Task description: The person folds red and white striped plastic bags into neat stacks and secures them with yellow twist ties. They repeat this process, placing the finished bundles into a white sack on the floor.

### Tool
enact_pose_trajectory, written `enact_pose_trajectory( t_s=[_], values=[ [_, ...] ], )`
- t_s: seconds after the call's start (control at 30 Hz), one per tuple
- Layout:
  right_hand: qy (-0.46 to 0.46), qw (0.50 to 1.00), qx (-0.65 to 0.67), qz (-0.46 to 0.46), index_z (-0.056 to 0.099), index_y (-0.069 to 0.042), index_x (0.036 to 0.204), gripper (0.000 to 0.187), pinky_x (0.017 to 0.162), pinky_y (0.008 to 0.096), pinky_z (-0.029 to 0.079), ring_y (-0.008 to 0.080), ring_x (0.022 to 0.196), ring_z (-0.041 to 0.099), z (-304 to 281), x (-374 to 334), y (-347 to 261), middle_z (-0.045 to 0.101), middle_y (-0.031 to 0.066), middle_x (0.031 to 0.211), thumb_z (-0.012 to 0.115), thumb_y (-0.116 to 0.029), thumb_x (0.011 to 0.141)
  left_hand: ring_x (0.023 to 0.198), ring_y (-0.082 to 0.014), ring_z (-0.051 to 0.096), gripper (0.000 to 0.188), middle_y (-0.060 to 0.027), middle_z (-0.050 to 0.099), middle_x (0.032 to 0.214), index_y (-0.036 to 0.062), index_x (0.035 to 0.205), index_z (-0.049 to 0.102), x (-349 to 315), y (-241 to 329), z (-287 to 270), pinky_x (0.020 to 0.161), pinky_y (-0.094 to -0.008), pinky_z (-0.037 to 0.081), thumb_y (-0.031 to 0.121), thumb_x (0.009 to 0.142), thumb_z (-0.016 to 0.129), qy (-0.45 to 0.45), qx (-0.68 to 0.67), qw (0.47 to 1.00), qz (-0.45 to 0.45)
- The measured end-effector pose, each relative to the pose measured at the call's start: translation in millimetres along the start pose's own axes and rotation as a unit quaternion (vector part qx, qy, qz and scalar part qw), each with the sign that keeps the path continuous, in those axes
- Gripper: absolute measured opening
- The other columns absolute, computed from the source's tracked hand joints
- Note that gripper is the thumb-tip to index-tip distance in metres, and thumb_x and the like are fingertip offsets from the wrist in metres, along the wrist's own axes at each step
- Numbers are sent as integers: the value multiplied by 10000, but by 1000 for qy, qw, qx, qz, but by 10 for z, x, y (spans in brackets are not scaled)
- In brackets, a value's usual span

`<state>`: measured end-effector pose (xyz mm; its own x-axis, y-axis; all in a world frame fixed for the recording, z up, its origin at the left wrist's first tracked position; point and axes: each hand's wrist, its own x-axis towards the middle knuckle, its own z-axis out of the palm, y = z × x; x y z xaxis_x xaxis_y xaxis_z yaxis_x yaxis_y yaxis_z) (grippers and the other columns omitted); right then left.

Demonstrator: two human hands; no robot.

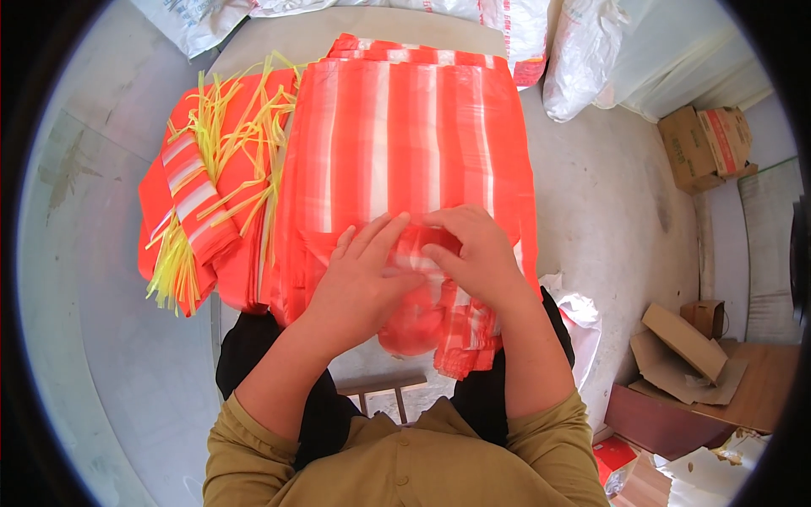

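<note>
A pile of red-and-white striped plastic sheets or bags [405, 127] lies before me, thin and glossy. My left hand [359, 275] rests on its near part, fingers stretched out toward the far side, the thumb blurred. My right hand [473, 253] is bent over the near part, its thumb and forefinger apart with red film behind the gap. Under and between my hands the film is crumpled, and a gathered bunch of it [467, 338] hangs over the near edge. To the left, a rolled striped bundle [196, 194] and yellow plastic strips [224, 127] lie on more folded red plastic [160, 198].
White sacks [583, 59] stand along the far side. Cardboard boxes [705, 148] sit on the floor at far right. An opened carton [684, 355] lies on a brown wooden surface [760, 380] at near right. A wooden stool or rack frame [384, 389] shows between my legs.
</note>
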<state>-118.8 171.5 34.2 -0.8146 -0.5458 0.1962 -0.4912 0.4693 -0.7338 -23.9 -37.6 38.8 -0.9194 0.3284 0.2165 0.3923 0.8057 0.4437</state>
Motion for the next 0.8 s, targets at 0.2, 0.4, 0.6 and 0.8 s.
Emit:
enact_pose_trajectory(
  t_s=[0.2, 0.4, 0.6, 0.8],
  values=[
    [-3, 997, -57, -58, 732, -33, 1136, 341, 918, 424, 536, 321, 1049, 650, 73, 27, 4, 734, 119, 1061, 814, -98, 812, 1463, -417, 447, 349, -161, 495, 1553, 188, 1108, 800, 24, 24, -16, 1173, -630, 370, 89, 774, 777, 9, -1, 1000, 13],
    [26, 994, -52, -92, 733, -51, 1084, 272, 864, 438, 540, 330, 981, 650, 139, 39, 28, 732, 99, 1013, 797, -113, 827, 1339, -401, 559, 297, -121, 645, 1347, 105, 1040, 770, 59, -69, 70, 1108, -589, 442, 47, 748, 787, 62, -38, 997, 33],
    [36, 997, -19, -59, 739, -52, 1070, 179, 855, 433, 547, 324, 993, 657, 184, 28, 91, 743, 99, 999, 739, -93, 896, 1105, -358, 673, 168, -129, 717, 1177, 10, 985, 726, 164, -76, 184, 930, -445, 555, 51, 829, 773, 111, -101, 986, -66],
    [54, 997, 23, -43, 735, -46, 1078, 185, 854, 409, 545, 314, 991, 664, 53, -27, -30, 736, 104, 1033, 738, -75, 895, 997, -331, 691, 123, -109, 731, 1052, 5, 932, 698, 273, -93, 226, 846, -419, 564, 58, 842, 762, 127, -94, 982, -101]
  ],
)
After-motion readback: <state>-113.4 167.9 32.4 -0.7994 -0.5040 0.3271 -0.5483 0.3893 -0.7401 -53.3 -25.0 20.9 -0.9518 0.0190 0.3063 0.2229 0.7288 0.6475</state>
